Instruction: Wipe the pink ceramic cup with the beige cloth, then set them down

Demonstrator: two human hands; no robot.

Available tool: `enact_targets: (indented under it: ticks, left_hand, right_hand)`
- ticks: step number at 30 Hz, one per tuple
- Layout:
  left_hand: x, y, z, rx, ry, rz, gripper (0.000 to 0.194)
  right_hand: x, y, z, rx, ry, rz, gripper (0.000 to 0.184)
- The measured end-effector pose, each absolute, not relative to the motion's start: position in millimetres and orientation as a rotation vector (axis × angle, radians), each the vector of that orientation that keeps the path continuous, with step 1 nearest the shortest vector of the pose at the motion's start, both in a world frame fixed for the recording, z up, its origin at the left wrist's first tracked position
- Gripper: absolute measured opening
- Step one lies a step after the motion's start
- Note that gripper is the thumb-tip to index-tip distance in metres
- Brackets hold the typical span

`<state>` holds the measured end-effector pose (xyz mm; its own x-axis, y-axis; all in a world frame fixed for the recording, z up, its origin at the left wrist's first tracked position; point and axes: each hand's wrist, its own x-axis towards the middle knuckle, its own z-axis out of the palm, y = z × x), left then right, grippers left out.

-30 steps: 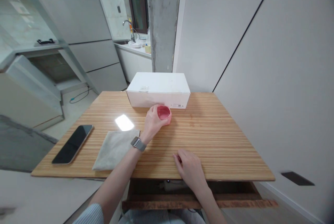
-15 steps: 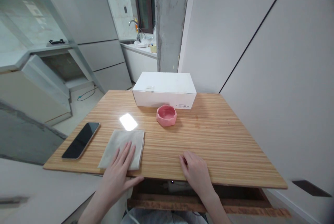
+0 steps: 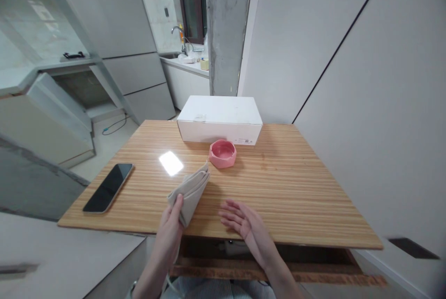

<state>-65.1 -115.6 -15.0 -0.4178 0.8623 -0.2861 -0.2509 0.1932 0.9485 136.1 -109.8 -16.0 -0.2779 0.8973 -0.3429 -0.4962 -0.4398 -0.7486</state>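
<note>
My left hand (image 3: 172, 222) grips a folded grey cloth (image 3: 193, 200) by its near left side, thumb on top, and holds it tilted up off the table. To the right, my right hand (image 3: 243, 221) is open above the table's front edge, palm turned toward the cloth and fingers stretched out. It touches neither the cloth nor anything else that I can see. Beyond the cloth, a pink faceted bowl (image 3: 223, 155) stands upright in front of the white box (image 3: 219, 120).
A black phone (image 3: 108, 188) lies at the left of the wooden table (image 3: 296, 187). Below the front edge, a drawer (image 3: 313, 262) is pulled out with something pale inside. A white wall (image 3: 348, 117) runs along the right; a sink and tap (image 3: 181, 41) are behind.
My left hand let go of the pink bowl, came down flat on the cloth, then picked it up and tilted it. My right hand has opened from a loose curl and turned its palm leftward.
</note>
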Motion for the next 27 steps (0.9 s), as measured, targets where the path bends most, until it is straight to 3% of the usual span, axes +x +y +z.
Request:
enact_targets:
  ticks: [6,11,15,17,20,21,24,27]
  left_hand:
    - [1.5,-120.8,-5.2,1.277,1.259,1.198,0.046]
    - [10.1,-129.1,6.5,1.994,0.913,0.757,0.057]
    - [-4.2,-78.2,21.0,1.988,1.006,0.972,0.041]
    - [-11.3,-35.8,22.3,1.981,1.169,1.214,0.055]
    - [-18.3,24.1,11.7,1.907,1.335,1.254,0.107]
    - [-19.5,38.8,6.1,1.868,1.331,1.219,0.116]
    - [-21.0,62.3,-8.9,1.745,1.277,1.181,0.126]
    - [-21.1,63.5,-12.5,1.619,1.233,1.205,0.118]
  right_hand:
    - [150.2,-91.7,-13.6,-0.553,-0.222,2.199,0.061]
    - [157.9,-91.7,-10.5,-0.787,-0.163,2.113,0.046]
    - [160.5,-87.9,-9.4,-0.885,-0.252,2.064,0.042]
    - [162.1,-84.9,-10.1,-0.919,-0.245,2.011,0.037]
    - [166.5,-80.1,-10.6,-0.966,-0.183,1.919,0.034]
    - [168.9,-77.9,-10.1,-0.978,-0.165,1.880,0.033]
    - [179.7,-66.4,-5.5,-1.009,-0.138,1.747,0.030]
    - [191.8,-44.1,2.3,-1.024,-0.156,1.587,0.027]
